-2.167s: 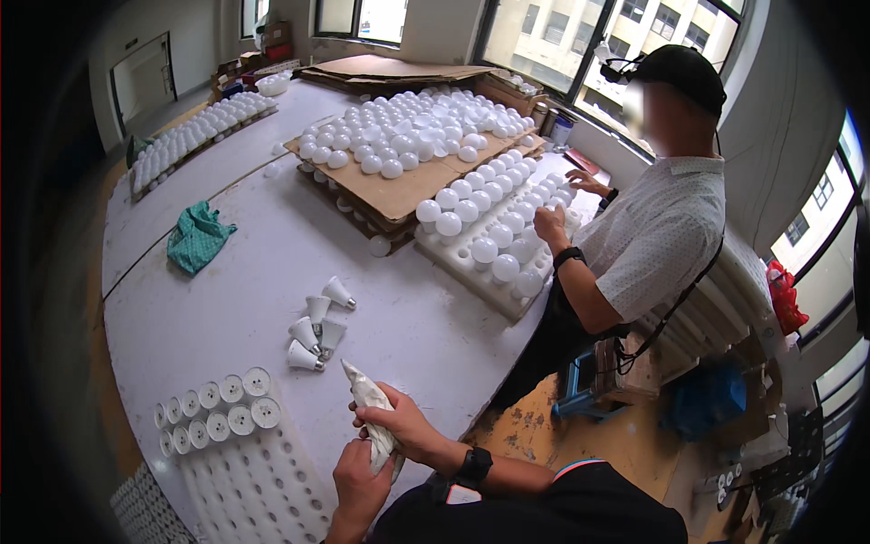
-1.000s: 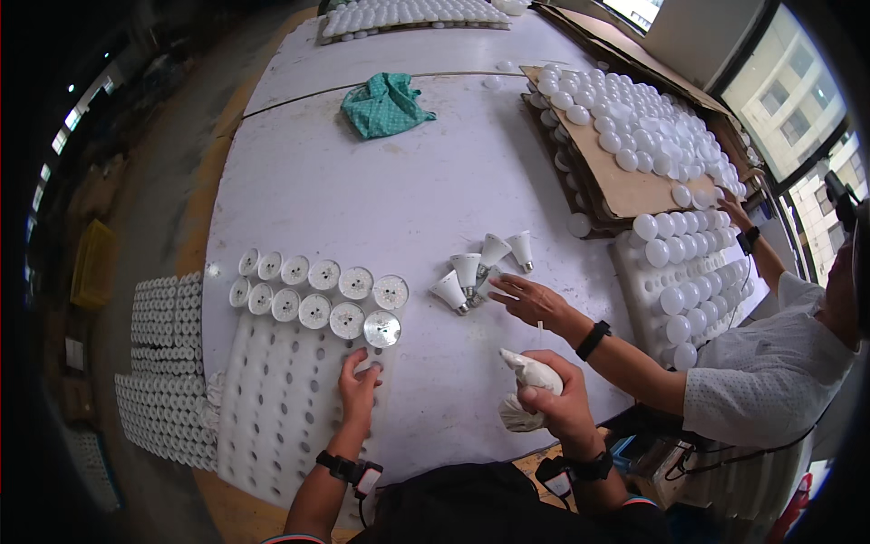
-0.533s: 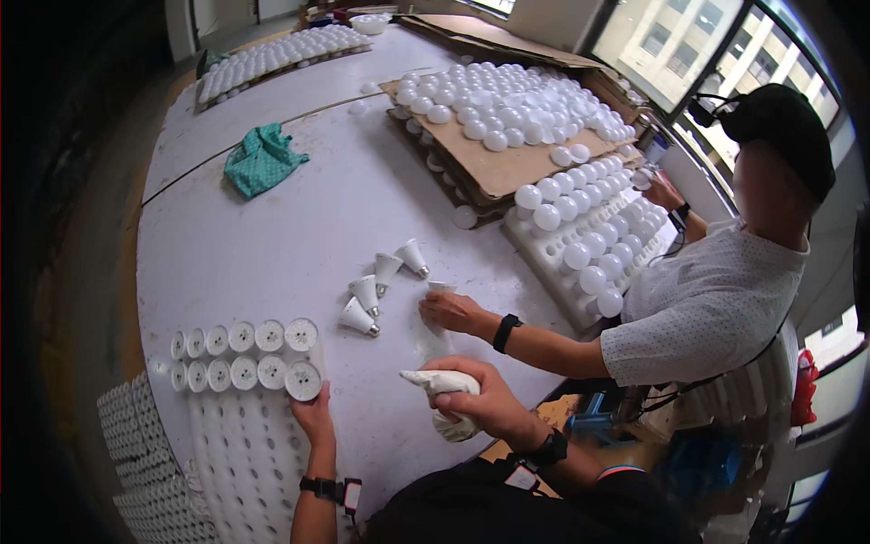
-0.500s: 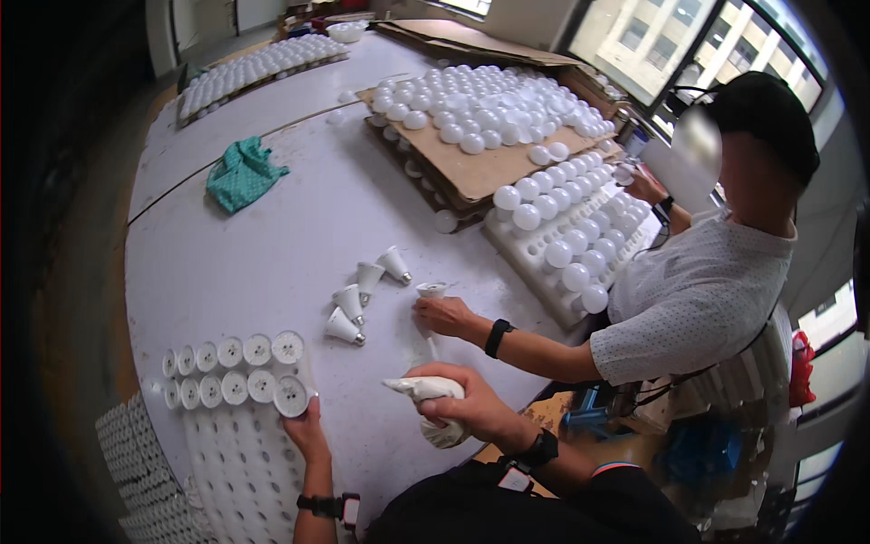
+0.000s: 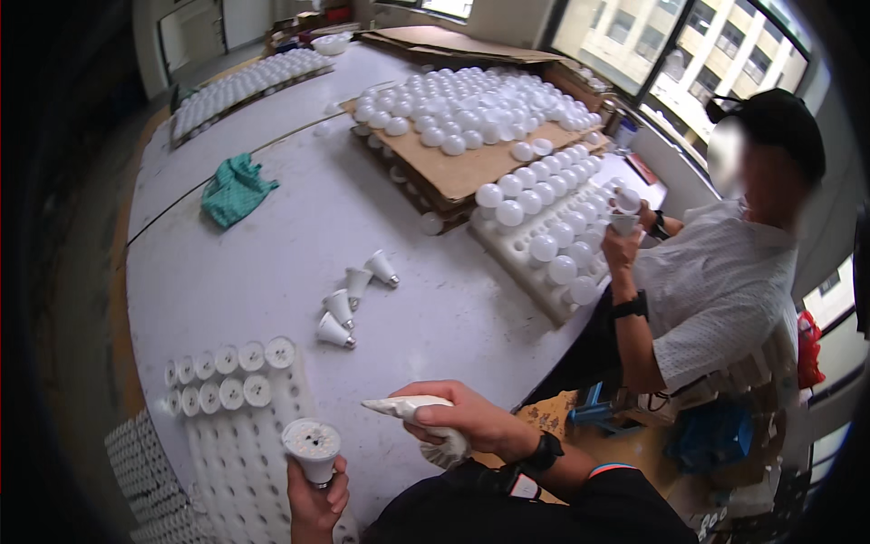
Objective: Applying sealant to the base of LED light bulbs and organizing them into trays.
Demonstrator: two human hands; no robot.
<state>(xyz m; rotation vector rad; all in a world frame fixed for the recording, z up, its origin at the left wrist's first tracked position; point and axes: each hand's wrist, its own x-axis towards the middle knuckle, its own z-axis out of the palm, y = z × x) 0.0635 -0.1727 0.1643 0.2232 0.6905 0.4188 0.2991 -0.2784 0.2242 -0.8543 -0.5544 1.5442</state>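
Note:
My left hand (image 5: pixel 314 500) grips an LED bulb base (image 5: pixel 312 448) by its lower part, its round open face with dark spots tilted upward. It hangs over the near part of a white perforated foam tray (image 5: pixel 237 453), where two rows of similar bulb bases (image 5: pixel 232 392) stand at the far end. My right hand (image 5: pixel 471 419) squeezes a white piping bag (image 5: pixel 419 410), its narrow tip pointing left toward the held base but apart from it. On the table ahead, several bulb bases (image 5: pixel 336 331) lie on their sides with metal screw ends showing.
At right, a co-worker (image 5: pixel 725 272) holds a bulb base and a white dome beside a foam tray (image 5: pixel 526 267) of domed bulbs. Cardboard (image 5: pixel 458 186) stacked with white domes (image 5: pixel 489 104) lies behind. A green cloth (image 5: pixel 234 190) rests at left; more domes fill a far tray (image 5: pixel 254 86).
My left hand has lifted a bulb base from the tray's row and brought it nearer me. The co-worker took a bulb base off the table and drew it to the domes.

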